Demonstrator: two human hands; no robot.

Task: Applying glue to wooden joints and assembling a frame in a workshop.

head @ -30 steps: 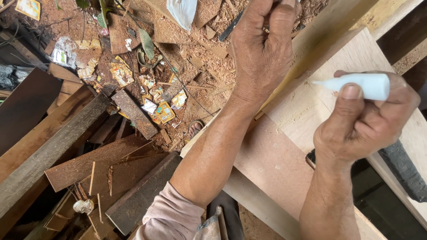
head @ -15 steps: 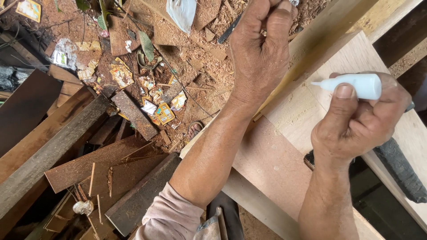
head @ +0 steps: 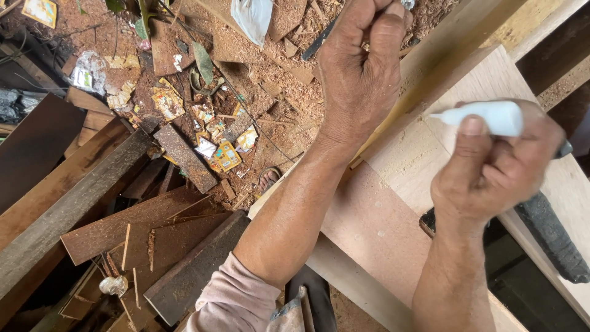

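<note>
My right hand (head: pixel 491 172) grips a white squeeze bottle (head: pixel 485 117), nozzle aimed at the pale wooden board (head: pixel 381 227) beneath. My left hand (head: pixel 362 67) is fisted on the board's far edge. Sawdust-covered floor (head: pixel 270 117) below holds dark planks (head: pixel 67 209), scattered wrappers (head: pixel 221 154).

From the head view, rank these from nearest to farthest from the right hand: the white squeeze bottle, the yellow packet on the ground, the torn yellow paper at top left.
1. White squeeze bottle: gripped in the right hand, nozzle pointing left.
2. Yellow packet: on the sawdust-covered ground, left of both arms.
3. Torn yellow paper: far top-left corner.
</note>
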